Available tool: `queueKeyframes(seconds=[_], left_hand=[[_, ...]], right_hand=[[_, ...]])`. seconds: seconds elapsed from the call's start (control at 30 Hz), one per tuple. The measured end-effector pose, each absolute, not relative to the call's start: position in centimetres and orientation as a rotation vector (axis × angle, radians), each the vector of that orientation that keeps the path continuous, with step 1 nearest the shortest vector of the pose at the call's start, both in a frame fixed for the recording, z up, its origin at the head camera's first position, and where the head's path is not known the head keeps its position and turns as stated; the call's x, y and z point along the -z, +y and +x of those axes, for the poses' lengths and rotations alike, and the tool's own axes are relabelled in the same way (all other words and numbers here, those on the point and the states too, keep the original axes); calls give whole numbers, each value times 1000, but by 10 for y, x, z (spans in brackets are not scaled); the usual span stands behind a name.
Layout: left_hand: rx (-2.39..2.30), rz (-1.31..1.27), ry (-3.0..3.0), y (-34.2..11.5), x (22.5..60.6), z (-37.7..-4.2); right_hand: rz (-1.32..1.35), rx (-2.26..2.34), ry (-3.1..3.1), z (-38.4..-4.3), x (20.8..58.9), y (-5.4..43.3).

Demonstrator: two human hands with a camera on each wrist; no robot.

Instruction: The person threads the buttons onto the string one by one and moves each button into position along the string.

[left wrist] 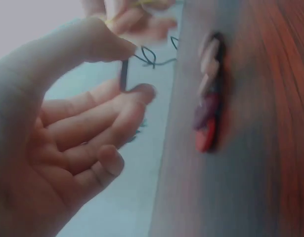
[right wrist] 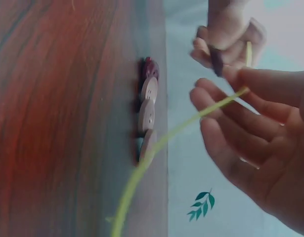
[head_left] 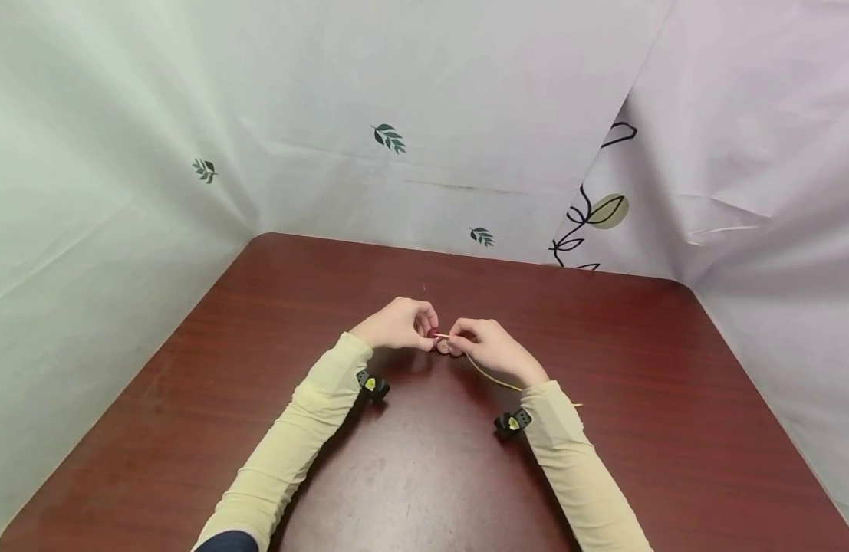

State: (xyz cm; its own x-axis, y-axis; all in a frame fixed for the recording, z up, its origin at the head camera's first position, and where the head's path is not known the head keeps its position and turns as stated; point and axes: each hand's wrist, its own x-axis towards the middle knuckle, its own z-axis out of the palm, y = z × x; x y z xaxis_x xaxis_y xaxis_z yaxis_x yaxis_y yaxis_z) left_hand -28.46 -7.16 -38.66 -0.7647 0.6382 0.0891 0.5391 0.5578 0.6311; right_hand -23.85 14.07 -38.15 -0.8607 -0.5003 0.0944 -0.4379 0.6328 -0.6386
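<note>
My left hand (head_left: pixel 396 323) pinches a dark maroon button (left wrist: pixel 123 75) on edge between thumb and fingertips, above the table. Close to its right, my right hand (head_left: pixel 496 349) pinches a yellow cord (right wrist: pixel 191 118) near one end. A short tip of cord points toward the button; whether it passes through a hole I cannot tell. The rest of the cord trails down past the right wrist onto the table. Below the hands lies a row of several buttons: pale pinkish ones (right wrist: pixel 148 116), a dark purple one (left wrist: pixel 206 112) and a red one (left wrist: pixel 205 138).
The brown wooden table (head_left: pixel 396 475) has rounded far corners. Pale fabric (head_left: pixel 465 92) with leaf prints hangs around its back and sides. A black strap-on device (head_left: pixel 373 386) sits at the left wrist, with another device (head_left: pixel 512 423) at the right.
</note>
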Motion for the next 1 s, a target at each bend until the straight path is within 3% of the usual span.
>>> queueKeyframes(seconds=[1.0], left_hand=[[-1155, 1133, 2567, -64, 379, -276]], right_hand=[[-600, 1349, 2807, -240, 376, 145]])
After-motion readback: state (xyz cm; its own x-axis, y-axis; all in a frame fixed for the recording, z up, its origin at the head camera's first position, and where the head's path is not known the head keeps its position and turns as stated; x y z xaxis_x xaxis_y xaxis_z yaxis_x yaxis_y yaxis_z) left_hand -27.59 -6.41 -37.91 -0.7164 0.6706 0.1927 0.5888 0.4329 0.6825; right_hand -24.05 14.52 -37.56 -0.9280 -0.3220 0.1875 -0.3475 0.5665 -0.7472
